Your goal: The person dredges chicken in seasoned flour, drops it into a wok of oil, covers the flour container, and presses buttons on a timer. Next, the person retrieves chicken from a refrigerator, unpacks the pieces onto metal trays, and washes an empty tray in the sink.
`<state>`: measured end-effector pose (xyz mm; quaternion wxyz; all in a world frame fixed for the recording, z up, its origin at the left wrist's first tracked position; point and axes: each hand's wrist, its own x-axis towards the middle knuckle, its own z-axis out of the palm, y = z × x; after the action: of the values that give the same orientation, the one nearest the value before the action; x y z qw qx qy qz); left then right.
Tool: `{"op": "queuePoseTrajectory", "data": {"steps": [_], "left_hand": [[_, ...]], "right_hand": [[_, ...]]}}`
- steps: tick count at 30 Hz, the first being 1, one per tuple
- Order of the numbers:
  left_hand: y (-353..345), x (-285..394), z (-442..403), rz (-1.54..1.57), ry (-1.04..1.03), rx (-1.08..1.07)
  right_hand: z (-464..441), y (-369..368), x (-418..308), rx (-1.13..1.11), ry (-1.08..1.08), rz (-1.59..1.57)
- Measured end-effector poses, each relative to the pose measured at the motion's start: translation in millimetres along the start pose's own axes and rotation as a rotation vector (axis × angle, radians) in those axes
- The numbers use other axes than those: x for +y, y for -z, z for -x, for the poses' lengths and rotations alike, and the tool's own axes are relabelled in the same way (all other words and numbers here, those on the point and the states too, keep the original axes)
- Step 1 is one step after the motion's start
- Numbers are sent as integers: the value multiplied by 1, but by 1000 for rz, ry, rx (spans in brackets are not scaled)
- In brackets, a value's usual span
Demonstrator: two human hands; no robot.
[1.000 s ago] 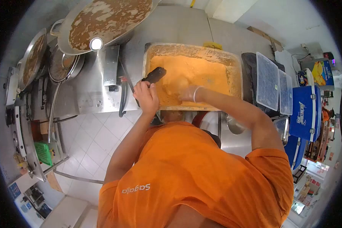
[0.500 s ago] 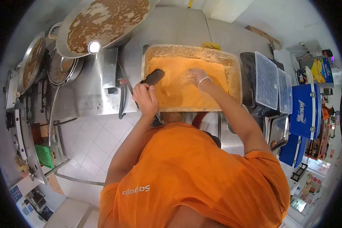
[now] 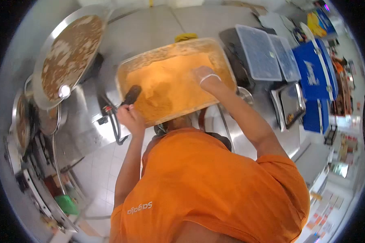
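A large rectangular tub (image 3: 172,117) of orange powder (image 3: 170,77) lies in front of me, tilted in the view. My left hand (image 3: 132,119) is closed around a black-ended utensil (image 3: 132,95) at the tub's near left corner. The utensil's dark end reaches over the powder; its exact kind is unclear. Toward the right side of the tub, my right hand (image 3: 205,75) is down at the powder, with a white band at the wrist. It looks covered by a thin clear glove. Blur hides its fingers and anything between them.
A wide pan of brown liquid (image 3: 71,60) stands at the left, with a long-handled strainer (image 3: 50,119) below it. Clear plastic lids (image 3: 258,52), a metal tray (image 3: 292,105) and blue coolers (image 3: 314,71) are on the right. A yellow cloth (image 3: 185,37) lies behind the tub.
The view has turned, so the tub appears farther left and tilted. My right hand has shifted rightward within the tub. My left hand still grips the black-ended utensil.
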<state>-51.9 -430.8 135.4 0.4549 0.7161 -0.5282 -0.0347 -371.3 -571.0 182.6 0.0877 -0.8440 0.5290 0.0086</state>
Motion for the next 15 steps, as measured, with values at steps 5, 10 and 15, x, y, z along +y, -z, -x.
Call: {"op": "queuePoseTrajectory", "data": {"steps": [5,10,15], "left_hand": [[1,2,0,57,-16,14],[2,8,-1,28,15,-42],[1,1,0,91,41,-72]], "right_hand": [[82,68,62,162,-139,-102],[180,149,68,119,-599,-203],[232,54,129,26,-607,-64]]}}
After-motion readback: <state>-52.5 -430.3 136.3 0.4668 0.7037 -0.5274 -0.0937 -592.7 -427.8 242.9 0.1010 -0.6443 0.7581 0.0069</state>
